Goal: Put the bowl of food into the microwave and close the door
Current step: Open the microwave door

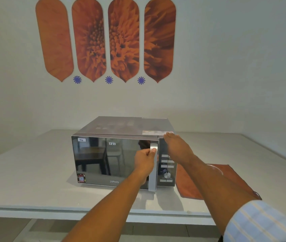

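A silver microwave with a dark mirrored door stands on a pale table. The door looks shut or nearly shut. My left hand is wrapped around the vertical silver door handle at the door's right side. My right hand lies flat, fingers together, on the top right front corner of the microwave, above the control panel. A glimpse of a pale rounded rim, possibly the bowl, shows behind my right forearm on an orange cloth; its contents are hidden.
The orange cloth lies on the table right of the microwave, partly covered by my right arm. A white wall with orange flower panels rises behind. The table's front edge runs across the lower view, with floor below.
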Tool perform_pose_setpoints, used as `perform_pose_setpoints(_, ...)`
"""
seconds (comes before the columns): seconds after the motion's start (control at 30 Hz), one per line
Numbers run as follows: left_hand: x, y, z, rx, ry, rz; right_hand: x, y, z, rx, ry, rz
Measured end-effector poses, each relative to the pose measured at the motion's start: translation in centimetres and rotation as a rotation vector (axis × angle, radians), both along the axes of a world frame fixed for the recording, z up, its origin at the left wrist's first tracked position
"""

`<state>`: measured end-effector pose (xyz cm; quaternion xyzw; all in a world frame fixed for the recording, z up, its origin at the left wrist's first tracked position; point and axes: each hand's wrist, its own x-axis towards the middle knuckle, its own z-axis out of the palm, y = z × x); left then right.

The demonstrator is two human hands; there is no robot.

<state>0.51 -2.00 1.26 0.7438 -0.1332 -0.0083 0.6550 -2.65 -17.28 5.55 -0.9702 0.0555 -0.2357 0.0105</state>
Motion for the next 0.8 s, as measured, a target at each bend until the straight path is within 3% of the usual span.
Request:
perform_pose_setpoints(0.13, -1.9, 2.9, -0.3, 0.040, -0.090, 0.000, -0.3, 0.7, 0.1, -0.011, -0.036, -0.023)
perform_pose_setpoints(0.3, -3.0, 5.6, 3.0, 0.088, -0.399, 0.255, -0.5, 0.4, 0.2, -0.002, -0.019, -0.006)
perform_pose_setpoints(0.43, -1.9, 7.4, 6.6, 0.452, -0.622, 0.353, -0.3, 0.5, 0.3, 0.024, -0.004, -0.011)
perform_pose_setpoints(0.53, -1.4, 8.7, 8.9, 0.907, -0.524, 0.342, -0.5, 0.7, 0.3, 0.029, -0.003, -0.014)
perform_pose_setpoints(0.6, -1.1, 9.6, 9.8, 1.082, -0.397, 0.290, -0.6, 0.8, 0.3, 0.022, 0.004, -0.020)
perform_pose_setpoints(0.8, -1.7, 11.5, 10.2, 1.146, -0.249, 0.165, -0.7, 0.9, 0.6, 0.031, 0.023, -0.022)
